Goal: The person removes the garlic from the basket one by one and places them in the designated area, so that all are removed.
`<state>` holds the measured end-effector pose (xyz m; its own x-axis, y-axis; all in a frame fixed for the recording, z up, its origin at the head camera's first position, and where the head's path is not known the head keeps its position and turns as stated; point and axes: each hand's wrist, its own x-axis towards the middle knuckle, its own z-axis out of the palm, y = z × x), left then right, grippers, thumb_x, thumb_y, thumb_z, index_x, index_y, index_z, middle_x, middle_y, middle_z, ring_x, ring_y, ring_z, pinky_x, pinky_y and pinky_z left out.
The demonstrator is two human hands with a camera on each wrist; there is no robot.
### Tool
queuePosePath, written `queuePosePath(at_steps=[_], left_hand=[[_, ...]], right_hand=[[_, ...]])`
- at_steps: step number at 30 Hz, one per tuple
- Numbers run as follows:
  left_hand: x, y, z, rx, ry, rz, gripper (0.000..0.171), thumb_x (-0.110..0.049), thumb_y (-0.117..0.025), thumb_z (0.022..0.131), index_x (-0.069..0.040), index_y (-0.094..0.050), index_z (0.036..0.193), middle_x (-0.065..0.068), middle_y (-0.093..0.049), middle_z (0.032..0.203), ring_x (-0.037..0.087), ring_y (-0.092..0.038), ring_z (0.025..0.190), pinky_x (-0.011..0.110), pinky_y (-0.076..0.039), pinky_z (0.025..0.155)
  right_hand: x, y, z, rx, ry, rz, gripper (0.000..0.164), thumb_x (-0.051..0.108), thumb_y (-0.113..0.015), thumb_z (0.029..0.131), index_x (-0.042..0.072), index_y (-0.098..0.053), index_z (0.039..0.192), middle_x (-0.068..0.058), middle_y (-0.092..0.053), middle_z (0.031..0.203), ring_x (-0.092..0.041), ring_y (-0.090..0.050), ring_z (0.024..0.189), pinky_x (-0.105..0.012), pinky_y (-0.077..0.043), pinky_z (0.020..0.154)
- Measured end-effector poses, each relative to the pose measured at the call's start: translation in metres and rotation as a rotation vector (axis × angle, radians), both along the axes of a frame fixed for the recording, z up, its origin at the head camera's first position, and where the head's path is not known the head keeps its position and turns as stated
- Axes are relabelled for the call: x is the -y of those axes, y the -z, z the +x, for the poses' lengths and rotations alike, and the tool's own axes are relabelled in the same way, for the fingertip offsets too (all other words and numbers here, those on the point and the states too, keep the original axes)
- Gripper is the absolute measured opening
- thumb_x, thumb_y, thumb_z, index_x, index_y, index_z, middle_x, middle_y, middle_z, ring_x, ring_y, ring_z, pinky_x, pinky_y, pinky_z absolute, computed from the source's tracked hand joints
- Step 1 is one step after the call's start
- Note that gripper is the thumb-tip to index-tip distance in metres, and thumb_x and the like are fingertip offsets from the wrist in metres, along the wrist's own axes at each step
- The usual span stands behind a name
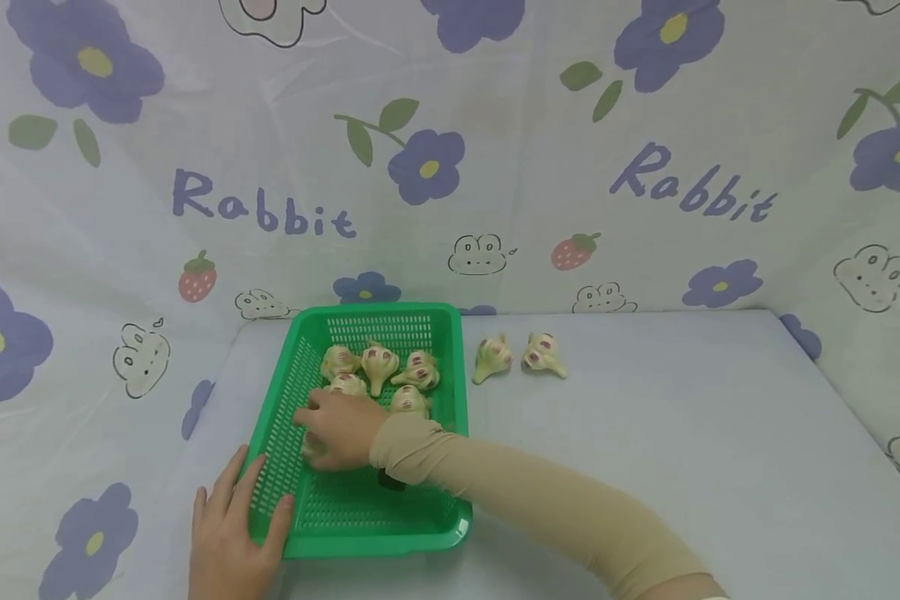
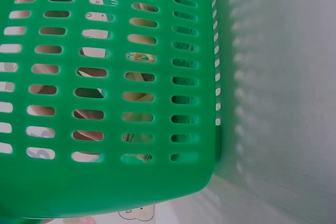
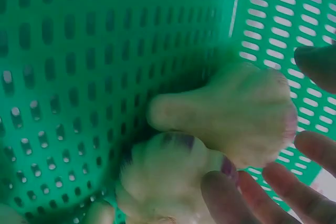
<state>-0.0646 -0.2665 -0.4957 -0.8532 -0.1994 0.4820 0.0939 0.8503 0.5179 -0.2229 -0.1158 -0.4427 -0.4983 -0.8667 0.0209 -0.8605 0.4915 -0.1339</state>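
Observation:
A green plastic basket [image 1: 375,546] stands on the table with several garlic bulbs [image 1: 380,365] inside. My right hand [image 1: 345,429] reaches down into it, over the bulbs on the left side. In the right wrist view, its fingers [image 3: 299,192] are spread, with fingertips right at a purple-marked garlic bulb [image 3: 163,177]. Another garlic bulb [image 3: 231,114] lies just behind, its stem pointing left, with the thumb apart from it. My left hand [image 1: 232,529] rests at the basket's near left rim, fingers extended along the outer wall and thumb over the edge.
Two garlic bulbs, one [image 1: 492,357] nearer the basket and one [image 1: 543,355] farther right, lie on the white table [image 1: 645,433]. A patterned cloth [image 1: 495,167] with flowers and rabbits hangs behind. The basket's slotted wall [image 2: 115,114] fills most of the left wrist view.

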Motion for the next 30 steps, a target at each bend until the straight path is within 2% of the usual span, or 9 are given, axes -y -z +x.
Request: queuePosePath(at_steps=[4,12,22,30], left_hand=[[-0.001,0.001,0.0,-0.013,0.001,0.006,0.057,-0.025,-0.075,0.092,-0.004,-0.06,0.143,0.021,-0.051,0.155,0.049,-0.051,0.135,0.084,-0.022,0.113],[-0.002,0.002,0.0,0.007,-0.003,0.003,0.057,-0.027,-0.075,0.093,-0.004,-0.059,0.143,0.021,-0.049,0.156,0.047,-0.049,0.138,0.083,-0.02,0.115],[-0.001,0.005,0.001,0.001,0.004,-0.005,0.057,-0.027,-0.074,0.094,-0.004,-0.059,0.144,0.021,-0.049,0.156,0.047,-0.048,0.14,0.083,-0.022,0.113],[-0.001,0.009,0.0,0.002,0.004,0.003,0.056,-0.027,-0.073,0.095,-0.004,-0.059,0.144,0.022,-0.049,0.156,0.048,-0.048,0.139,0.084,-0.02,0.114]], right_hand=[[0.003,0.005,0.0,-0.002,0.017,0.026,0.055,0.04,-0.079,0.091,0.021,-0.062,0.14,-0.004,-0.063,0.13,-0.008,-0.063,0.093,-0.019,-0.055,0.07],[0.006,0.007,0.001,0.0,0.043,0.057,0.056,0.038,-0.082,0.09,0.023,-0.064,0.14,-0.003,-0.064,0.131,-0.009,-0.067,0.097,-0.021,-0.058,0.074],[0.008,0.014,0.001,-0.023,0.032,0.052,0.038,0.036,-0.068,0.101,0.022,-0.067,0.136,-0.002,-0.066,0.126,-0.012,-0.068,0.098,-0.025,-0.06,0.073],[0.005,0.014,-0.002,0.005,0.019,-0.006,0.037,0.034,-0.07,0.1,0.02,-0.068,0.134,-0.001,-0.067,0.12,-0.008,-0.065,0.094,-0.021,-0.056,0.074]])
